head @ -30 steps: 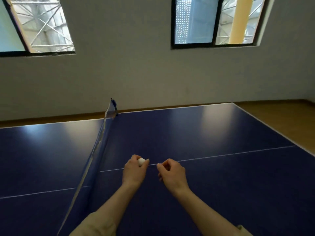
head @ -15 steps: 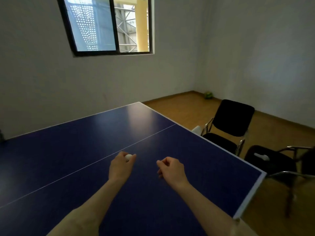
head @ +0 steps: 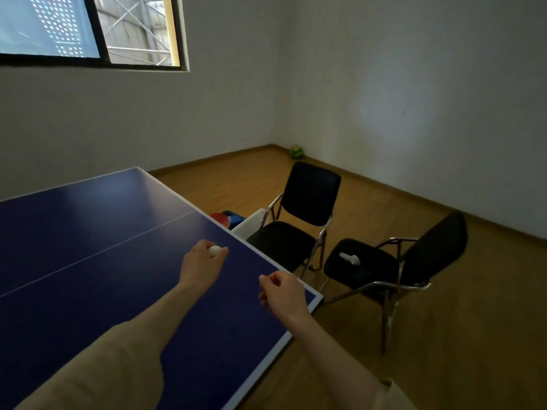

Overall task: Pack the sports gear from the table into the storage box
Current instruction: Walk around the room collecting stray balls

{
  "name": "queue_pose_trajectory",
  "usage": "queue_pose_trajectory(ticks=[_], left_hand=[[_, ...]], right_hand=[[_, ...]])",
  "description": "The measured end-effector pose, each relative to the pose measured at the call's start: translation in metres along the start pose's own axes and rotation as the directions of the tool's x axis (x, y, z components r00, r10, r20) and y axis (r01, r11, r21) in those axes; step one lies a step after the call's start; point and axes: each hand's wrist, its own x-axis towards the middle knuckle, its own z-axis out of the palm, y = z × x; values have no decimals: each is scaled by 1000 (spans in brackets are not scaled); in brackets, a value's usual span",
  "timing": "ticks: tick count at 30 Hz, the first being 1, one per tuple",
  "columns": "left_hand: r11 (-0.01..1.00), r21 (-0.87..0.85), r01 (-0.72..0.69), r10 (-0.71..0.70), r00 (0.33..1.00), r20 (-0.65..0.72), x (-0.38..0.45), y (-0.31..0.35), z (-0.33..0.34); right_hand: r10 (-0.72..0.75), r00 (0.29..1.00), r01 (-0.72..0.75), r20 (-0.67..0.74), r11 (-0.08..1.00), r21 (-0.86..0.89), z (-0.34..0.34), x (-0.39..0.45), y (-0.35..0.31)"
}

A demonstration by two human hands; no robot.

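My left hand (head: pixel 202 263) pinches a white ping-pong ball (head: pixel 215 250) at its fingertips, held over the blue table (head: pixel 88 247) near its right edge. My right hand (head: pixel 282 292) hovers over the table's near right corner with its fingers curled in; nothing shows inside it. Past the table's right edge stands a white storage box (head: pixel 250 224). A red paddle (head: pixel 220 218) and something blue (head: pixel 234 218) lie in it. The table hides most of the box.
Two black chairs with chrome frames stand right of the table, one (head: pixel 299 208) beside the box, the other (head: pixel 414 261) nearer me with a small white object (head: pixel 350 258) on its seat. A green ball (head: pixel 296 151) lies in the far floor corner.
The view has swung right, from the net to the table's end, the chairs and the box. Both hands travelled right with it, the left still holding the ball.
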Motion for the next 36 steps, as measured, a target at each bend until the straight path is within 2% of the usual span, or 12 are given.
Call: queue_pose_trajectory(ticks=[3,10,15,22,25,31,36], left_hand=[[1000,15,6,-6,999,32,28,35,58],[999,-22,30,-28,994,103,137,104,185],[996,-12,86,-84,989,118,194,150,226],[982,7,187,-186,981,-54,281,173,269],[975,-41,218,-222,963,-153,312,175,284],[948,-70,309,-317,920,-230,344,176,310],[916,-90,391,-399,866,-301,378,160,316]], right_hand=[[4,1000,-5,27,999,35,-40,35,23],[0,998,0,65,1000,-4,-134,153,61],[-22,994,31,110,996,-82,-176,237,53],[-116,973,135,202,987,-86,-214,391,39],[-143,960,167,241,983,-81,-219,464,41],[-131,930,191,342,971,-147,-207,568,50],[-106,871,167,479,982,-86,-184,622,44]])
